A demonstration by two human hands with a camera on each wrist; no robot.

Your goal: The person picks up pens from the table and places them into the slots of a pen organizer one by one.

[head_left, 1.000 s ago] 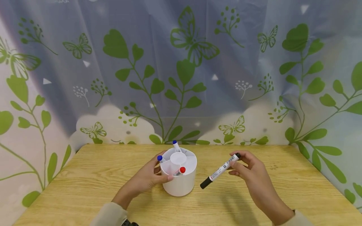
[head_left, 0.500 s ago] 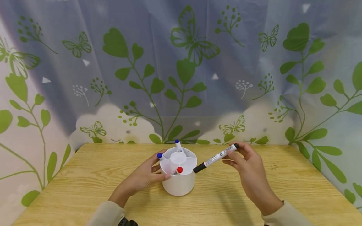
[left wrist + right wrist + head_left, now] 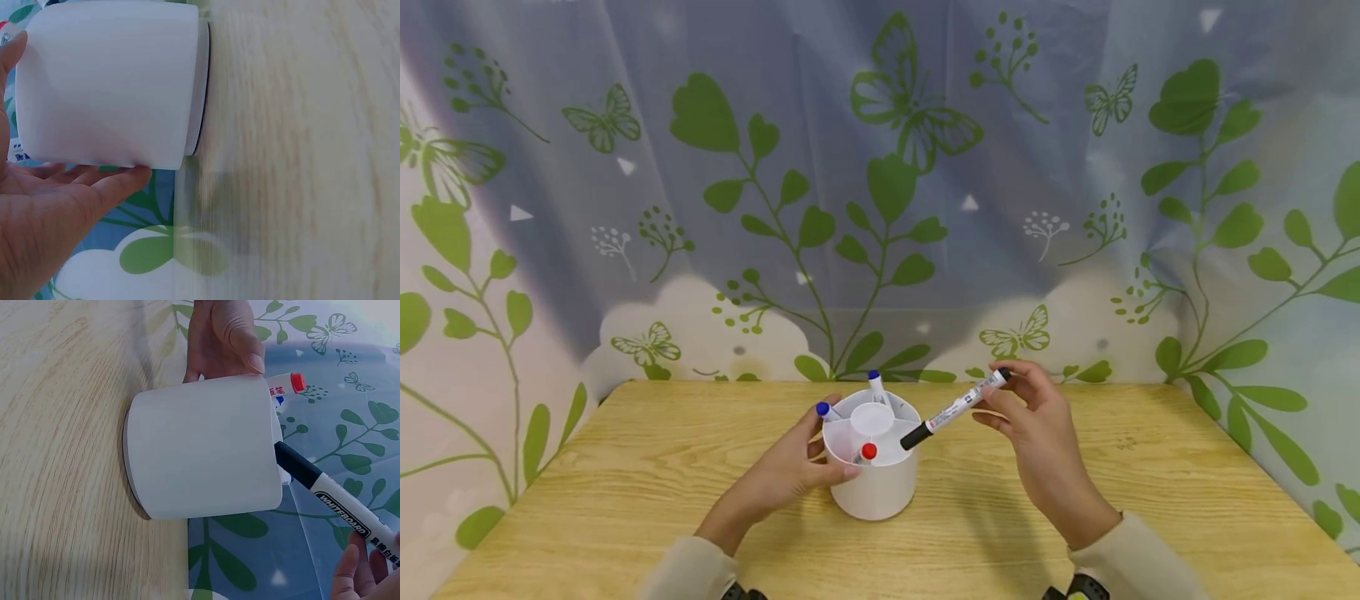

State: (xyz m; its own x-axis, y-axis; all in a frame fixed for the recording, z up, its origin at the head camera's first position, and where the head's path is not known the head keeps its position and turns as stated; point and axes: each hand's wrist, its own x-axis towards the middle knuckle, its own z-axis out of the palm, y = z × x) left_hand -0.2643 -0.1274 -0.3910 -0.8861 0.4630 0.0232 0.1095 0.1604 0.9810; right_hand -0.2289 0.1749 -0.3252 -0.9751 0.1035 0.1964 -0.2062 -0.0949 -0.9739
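Note:
A white round pen holder [image 3: 876,493] with several compartments stands on the wooden table. My left hand [image 3: 786,465] holds it from the left, thumb at the front rim and fingers along the far side. Two blue-capped markers [image 3: 878,389] and one red-capped marker [image 3: 868,452] lean in it. My right hand [image 3: 1051,446] pinches a black-capped whiteboard marker [image 3: 961,407] near its upper end. The marker slants down to the left, its thick black cap overlapping the holder's right rim. In the right wrist view, this black cap [image 3: 297,464] is right at the holder's mouth.
The wooden table [image 3: 700,433] reaches back to a patterned curtain [image 3: 820,250] with green leaves and butterflies. Dark bands show at both wrists, by the beige sleeves [image 3: 1138,554].
My right hand has moved left and up with the black marker, bringing its cap to the holder's rim. The holder has turned slightly: the red cap shifts left, the rear blue cap right.

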